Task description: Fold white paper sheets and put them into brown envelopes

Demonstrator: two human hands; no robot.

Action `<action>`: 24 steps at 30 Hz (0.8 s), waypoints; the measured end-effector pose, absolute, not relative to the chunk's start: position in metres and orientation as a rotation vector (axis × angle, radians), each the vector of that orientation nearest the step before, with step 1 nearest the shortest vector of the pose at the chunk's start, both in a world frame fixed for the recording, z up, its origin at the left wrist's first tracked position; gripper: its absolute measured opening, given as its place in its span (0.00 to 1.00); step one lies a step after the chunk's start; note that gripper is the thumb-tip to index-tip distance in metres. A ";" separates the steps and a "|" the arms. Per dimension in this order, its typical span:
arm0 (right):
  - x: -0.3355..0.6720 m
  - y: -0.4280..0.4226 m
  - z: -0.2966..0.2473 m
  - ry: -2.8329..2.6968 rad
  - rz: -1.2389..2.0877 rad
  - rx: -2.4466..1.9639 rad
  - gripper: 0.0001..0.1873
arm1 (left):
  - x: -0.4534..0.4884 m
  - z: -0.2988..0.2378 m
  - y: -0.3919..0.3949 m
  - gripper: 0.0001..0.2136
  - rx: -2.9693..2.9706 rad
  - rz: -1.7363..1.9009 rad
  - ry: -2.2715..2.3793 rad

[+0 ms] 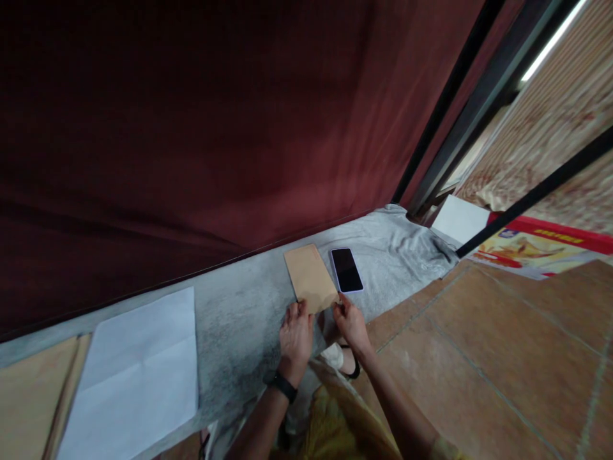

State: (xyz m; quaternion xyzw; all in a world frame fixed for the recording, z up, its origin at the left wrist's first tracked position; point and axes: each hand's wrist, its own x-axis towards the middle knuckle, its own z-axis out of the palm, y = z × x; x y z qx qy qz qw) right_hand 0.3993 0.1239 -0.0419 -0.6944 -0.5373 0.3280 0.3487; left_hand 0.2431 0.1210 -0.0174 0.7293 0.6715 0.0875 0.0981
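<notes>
- Grasped by left hand (295,335) and right hand (352,327): near edge of brown paper (310,275).
- Paper laid just ahead of them on grey cloth (239,313).
- Phone (347,271) placed just beyond right hand.

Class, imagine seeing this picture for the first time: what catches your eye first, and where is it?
A dark red cloth fills most of the upper left and centre. Below it, the left hand and right hand touch the near edge of a brown paper, with a phone just right of it. A white sheet lies at lower left.
</notes>
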 end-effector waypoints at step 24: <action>0.405 0.118 -0.035 -1.521 0.842 -1.775 0.25 | 0.248 -0.019 0.118 0.16 2.304 0.127 1.944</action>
